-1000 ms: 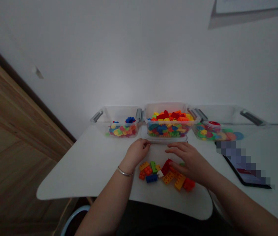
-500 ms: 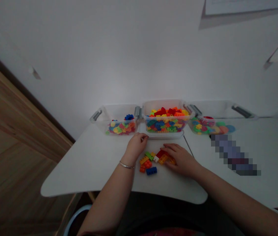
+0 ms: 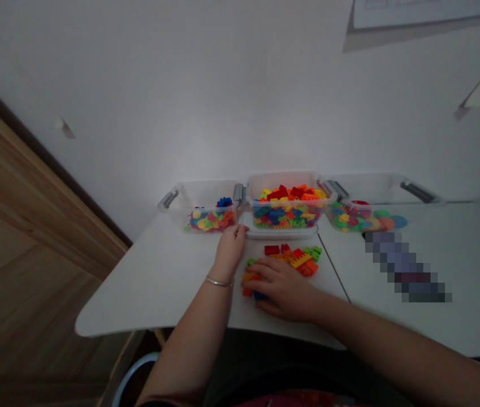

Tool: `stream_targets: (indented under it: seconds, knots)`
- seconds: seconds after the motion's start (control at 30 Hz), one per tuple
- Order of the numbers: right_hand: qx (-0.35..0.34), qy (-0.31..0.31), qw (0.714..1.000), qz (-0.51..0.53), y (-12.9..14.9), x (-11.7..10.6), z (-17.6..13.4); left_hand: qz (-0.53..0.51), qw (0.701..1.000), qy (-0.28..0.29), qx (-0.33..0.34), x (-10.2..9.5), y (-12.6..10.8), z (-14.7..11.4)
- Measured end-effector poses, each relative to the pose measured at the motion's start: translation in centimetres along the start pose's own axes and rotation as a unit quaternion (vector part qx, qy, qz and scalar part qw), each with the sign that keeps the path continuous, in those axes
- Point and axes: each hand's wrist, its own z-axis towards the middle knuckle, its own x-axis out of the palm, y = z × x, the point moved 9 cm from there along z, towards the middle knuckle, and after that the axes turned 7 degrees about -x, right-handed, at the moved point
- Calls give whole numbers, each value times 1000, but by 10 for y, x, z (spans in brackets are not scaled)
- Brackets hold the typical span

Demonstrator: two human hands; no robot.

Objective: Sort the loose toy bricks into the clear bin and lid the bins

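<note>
My right hand is spread palm down, fingers apart, over the left part of a loose pile of toy building bricks. Under and beside its fingers show orange bricks and part of a blue brick. Uncovered to the right of the fingers lie a yellow brick, green bricks and a red brick. My left hand, with a bracelet at the wrist, is closed by the left end of a clear lid. Whatever its curled fingers hold, if anything, is hidden.
A middle clear box full of bricks stands behind the lid. The left clear box holds small colourful pieces, the right clear box round ones. A pixelated object lies at right on the white table.
My right hand has swept left and towards me, from the pile's right side onto its left side, uncovering bricks at the right. My left hand has shifted slightly left.
</note>
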Motion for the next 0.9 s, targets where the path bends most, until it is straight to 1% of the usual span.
stream_targets:
  seconds: [0.07, 0.13, 0.2, 0.27, 0.4, 0.47, 0.53, 0.6, 0.67, 0.73, 0.8, 0.83, 0.9]
  knots:
    - [-34, 24, 999, -2, 8, 10, 6, -20, 1000, 0, -8, 0, 3, 1]
    - [-46, 29, 999, -5, 5, 18, 9, -36, 999, -5, -11, 0, 6, 2]
    - [-42, 16, 999, -4, -3, 22, 10, -46, 999, -10, -11, -1, 7, 1]
    - [-27, -11, 1000, -6, -15, 23, 10, -50, 999, -11, -8, 0, 7, 0]
    - [30, -66, 997, -19, -42, 20, 7, -42, 999, 1, 12, 3, 3, -1]
    - [38, -72, 997, -18, -48, 14, 5, -27, 999, 13, 23, 7, -1, -2]
    - [45, -68, 997, -7, -53, 1, 1, -8, 999, 32, 32, 12, -5, -3]
    - [80, -67, 995, 7, -64, -16, -9, 10, 998, 53, 45, 16, -10, -5]
    - [152, -79, 985, -13, -84, -37, -29, 31, 995, 67, 64, 19, -15, -8]
    - [224, -51, 972, -48, -107, -48, -55, 51, 992, 72, 91, 21, -20, -12]
    - [293, -19, 954, -67, -129, -52, -84, 63, 987, 84, 120, 24, -26, -16]
    - [310, 2, 949, -60, -137, -49, -96, 65, 985, 93, 134, 25, -29, -18]
    - [334, 15, 942, -23, -147, -42, -111, 70, 979, 112, 157, 29, -33, -22]
